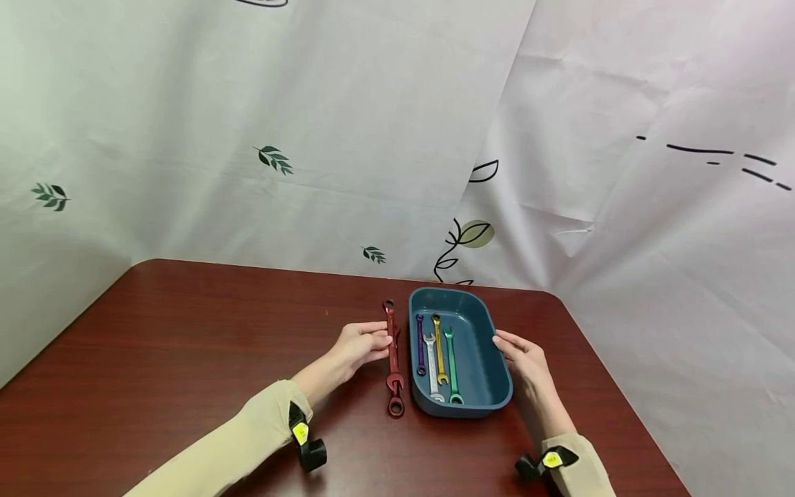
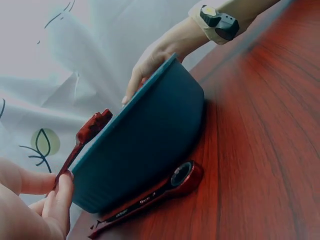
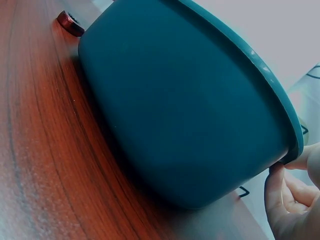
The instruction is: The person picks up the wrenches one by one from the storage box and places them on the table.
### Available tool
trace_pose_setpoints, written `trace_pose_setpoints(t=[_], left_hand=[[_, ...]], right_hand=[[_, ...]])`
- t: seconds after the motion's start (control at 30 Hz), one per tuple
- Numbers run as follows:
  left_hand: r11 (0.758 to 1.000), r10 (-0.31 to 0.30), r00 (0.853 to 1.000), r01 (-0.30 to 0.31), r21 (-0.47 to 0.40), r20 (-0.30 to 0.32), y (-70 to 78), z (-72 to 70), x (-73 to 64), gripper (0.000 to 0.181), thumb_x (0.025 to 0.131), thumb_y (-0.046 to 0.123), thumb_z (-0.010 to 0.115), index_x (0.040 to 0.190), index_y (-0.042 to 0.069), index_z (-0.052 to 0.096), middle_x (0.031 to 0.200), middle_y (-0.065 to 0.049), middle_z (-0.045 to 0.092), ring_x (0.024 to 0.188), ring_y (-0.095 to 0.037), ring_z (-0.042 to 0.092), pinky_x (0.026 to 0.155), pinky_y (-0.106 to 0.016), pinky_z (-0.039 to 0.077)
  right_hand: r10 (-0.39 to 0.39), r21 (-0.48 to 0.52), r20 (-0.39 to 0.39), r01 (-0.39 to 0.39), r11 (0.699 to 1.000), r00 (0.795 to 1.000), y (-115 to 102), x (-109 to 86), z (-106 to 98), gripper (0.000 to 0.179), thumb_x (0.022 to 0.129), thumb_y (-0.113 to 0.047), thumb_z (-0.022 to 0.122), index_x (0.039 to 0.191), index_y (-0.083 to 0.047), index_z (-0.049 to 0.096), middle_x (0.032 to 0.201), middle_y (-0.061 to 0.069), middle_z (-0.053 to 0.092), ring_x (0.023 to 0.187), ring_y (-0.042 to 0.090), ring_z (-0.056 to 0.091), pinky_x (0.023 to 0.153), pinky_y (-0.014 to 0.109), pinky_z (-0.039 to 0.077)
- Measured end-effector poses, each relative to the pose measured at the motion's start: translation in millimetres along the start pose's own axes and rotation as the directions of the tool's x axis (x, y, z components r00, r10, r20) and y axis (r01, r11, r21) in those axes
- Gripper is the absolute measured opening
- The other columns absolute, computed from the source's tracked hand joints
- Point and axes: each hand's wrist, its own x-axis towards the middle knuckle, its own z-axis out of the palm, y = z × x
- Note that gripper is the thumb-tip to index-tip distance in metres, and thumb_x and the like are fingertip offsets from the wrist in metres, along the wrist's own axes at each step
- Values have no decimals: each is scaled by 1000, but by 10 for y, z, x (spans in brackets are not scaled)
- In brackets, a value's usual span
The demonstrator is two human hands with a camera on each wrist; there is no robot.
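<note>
My left hand (image 1: 355, 347) pinches a red combination wrench (image 1: 391, 331) near its middle, just left of a blue rectangular bin (image 1: 481, 366). In the left wrist view this wrench (image 2: 89, 131) is raised to about the bin's rim, its open end pointing away from the fingers. A second red wrench (image 1: 396, 406) lies on the table below it, alongside the bin, with its ring end toward me and its far part mostly covered. With thumb and fingers, my right hand (image 1: 526, 366) grips the bin's right rim; the right wrist view shows the pinch at the edge.
Inside the bin lie a purple wrench (image 1: 420, 345), a silver wrench (image 1: 432, 366), a yellow wrench (image 1: 439, 348) and a green wrench (image 1: 451, 362), roughly side by side. The bin stands on a dark red wooden table (image 1: 217, 331). Behind it hangs a white patterned cloth (image 1: 348, 172).
</note>
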Motion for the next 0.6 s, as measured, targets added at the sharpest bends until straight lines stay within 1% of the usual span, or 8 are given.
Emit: trace_pose_setpoints(t=[0.17,0.33,0.47,0.6], left_hand=[[1000,9,1000,-9,6,-17,-46,-40,17,42,90,-8,55,132,-9,52,128,-32,56,100,-21,65,89,-37,58],[1000,6,999,-5,18,-32,-86,-86,28,42,90,-8,55,132,-9,51,127,-31,56,100,-20,65,87,-35,58],[1000,3,1000,-2,22,-31,-105,-131,33,44,90,-9,55,133,-11,48,129,-33,54,98,-18,64,87,-35,59],[999,2,1000,-1,41,-29,-115,-160,33,45,89,-9,56,133,-13,47,130,-34,52,100,-20,64,87,-36,59]], right_hand=[[2,-3,2,-2,1000,1000,0,-2,-4,58,89,-25,69,136,4,51,87,-10,69,73,6,67,70,20,58],[-10,-20,-11,10,1000,1000,5,4,6,54,89,-23,70,133,4,54,85,-11,68,73,5,66,68,19,58],[-17,-39,-19,16,999,1000,8,5,13,51,89,-22,69,131,4,55,84,-12,68,73,5,65,68,19,58],[-18,-46,-25,17,999,1000,2,1,7,51,89,-22,69,131,3,56,84,-12,68,73,5,65,68,19,57]])
